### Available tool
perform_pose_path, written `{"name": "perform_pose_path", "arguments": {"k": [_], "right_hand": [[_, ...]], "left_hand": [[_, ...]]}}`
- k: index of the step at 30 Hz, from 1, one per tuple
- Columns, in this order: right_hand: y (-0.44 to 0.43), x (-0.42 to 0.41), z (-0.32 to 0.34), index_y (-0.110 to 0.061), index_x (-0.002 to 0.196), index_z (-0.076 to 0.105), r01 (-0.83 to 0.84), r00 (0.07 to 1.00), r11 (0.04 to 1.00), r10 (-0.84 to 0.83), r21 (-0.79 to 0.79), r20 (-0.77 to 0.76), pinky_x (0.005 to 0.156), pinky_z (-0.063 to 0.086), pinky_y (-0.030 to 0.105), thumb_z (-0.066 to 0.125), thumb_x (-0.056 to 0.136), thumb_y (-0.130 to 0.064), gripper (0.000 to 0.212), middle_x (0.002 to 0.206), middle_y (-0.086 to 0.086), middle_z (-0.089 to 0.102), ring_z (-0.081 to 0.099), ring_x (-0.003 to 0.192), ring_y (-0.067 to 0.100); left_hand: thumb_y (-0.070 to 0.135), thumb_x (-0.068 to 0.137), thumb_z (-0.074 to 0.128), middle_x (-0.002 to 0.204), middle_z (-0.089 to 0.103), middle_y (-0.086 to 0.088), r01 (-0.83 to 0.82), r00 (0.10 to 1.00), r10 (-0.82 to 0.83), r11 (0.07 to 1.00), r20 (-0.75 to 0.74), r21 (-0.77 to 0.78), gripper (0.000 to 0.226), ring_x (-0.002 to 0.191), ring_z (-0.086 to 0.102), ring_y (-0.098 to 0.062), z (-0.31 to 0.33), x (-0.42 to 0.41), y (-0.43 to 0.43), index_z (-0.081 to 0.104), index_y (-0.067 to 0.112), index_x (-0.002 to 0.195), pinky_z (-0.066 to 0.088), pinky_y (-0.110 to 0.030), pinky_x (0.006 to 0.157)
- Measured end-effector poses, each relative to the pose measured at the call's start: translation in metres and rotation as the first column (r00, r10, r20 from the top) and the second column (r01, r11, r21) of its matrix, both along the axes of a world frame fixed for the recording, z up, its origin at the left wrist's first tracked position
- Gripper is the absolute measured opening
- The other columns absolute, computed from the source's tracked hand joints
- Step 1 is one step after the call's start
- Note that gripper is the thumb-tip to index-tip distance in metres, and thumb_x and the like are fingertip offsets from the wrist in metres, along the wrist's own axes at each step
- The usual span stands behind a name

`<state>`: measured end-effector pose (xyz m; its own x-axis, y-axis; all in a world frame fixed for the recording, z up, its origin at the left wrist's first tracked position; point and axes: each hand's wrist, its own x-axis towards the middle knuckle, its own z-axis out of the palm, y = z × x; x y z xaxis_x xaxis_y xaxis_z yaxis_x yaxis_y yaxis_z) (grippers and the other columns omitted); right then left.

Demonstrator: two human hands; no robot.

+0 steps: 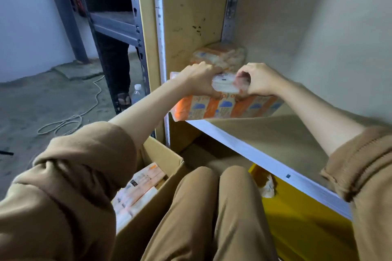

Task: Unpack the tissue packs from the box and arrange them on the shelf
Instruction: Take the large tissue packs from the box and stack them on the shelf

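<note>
left hand [200,79] and right hand [257,80] both pinch the clear wrap atop the orange tissue pack [224,108], which sits at the shelf [265,154] front edge, left corner overhanging. risk: a tug could tip it off into the box [163,176] below. another pack [220,56] fills the back corner; open room lies rightward.

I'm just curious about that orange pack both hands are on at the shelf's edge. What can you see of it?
The tissue pack is a long bundle in glossy plastic wrap, orange with pale panels and blue cloud-like marks. It lies on the shelf at its front left corner, its left end overhanging the edge. The left hand and right hand pinch the clear wrap on top.
</note>
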<state>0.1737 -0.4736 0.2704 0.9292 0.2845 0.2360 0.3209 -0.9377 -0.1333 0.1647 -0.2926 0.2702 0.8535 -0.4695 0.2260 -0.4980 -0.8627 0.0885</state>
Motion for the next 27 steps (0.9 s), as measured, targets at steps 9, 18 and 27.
{"name": "perform_pose_path", "arguments": {"k": [9,18,27], "right_hand": [[-0.059,0.015,-0.030,-0.005,0.123,0.056,0.149,0.976,0.988,-0.151,-0.028,-0.154,0.089,0.041,0.029,0.082,0.063,-0.018,0.067,0.121,0.016,0.057,0.053,0.112,0.029],[-0.066,0.038,-0.041,-0.010,0.124,0.055,0.223,0.972,0.975,-0.222,-0.002,-0.080,0.095,0.043,0.034,0.069,0.078,-0.025,0.051,0.126,0.010,0.055,0.052,0.117,0.028],[-0.076,0.035,-0.076,-0.005,0.120,0.059,0.257,0.966,0.965,-0.255,0.058,-0.038,0.100,0.039,0.033,0.064,0.081,-0.016,0.040,0.131,0.013,0.054,0.049,0.124,0.027]], "left_hand": [[0.045,0.082,0.061,0.136,0.054,-0.006,0.115,0.987,-0.113,0.993,-0.119,0.013,0.068,0.121,0.052,-0.029,-0.038,0.041,-0.065,0.037,0.023,0.141,0.045,-0.038,0.093],[0.056,0.078,0.060,0.119,0.065,-0.011,-0.001,0.978,0.001,1.000,-0.207,-0.002,0.060,0.103,0.063,-0.028,-0.042,0.092,-0.066,0.059,0.018,0.124,0.054,-0.037,0.086],[0.034,0.093,0.050,0.124,0.059,-0.019,-0.131,0.985,0.134,0.991,-0.113,0.033,0.042,0.112,0.057,-0.037,-0.060,0.103,-0.063,0.053,0.010,0.127,0.048,-0.041,0.089]]}}
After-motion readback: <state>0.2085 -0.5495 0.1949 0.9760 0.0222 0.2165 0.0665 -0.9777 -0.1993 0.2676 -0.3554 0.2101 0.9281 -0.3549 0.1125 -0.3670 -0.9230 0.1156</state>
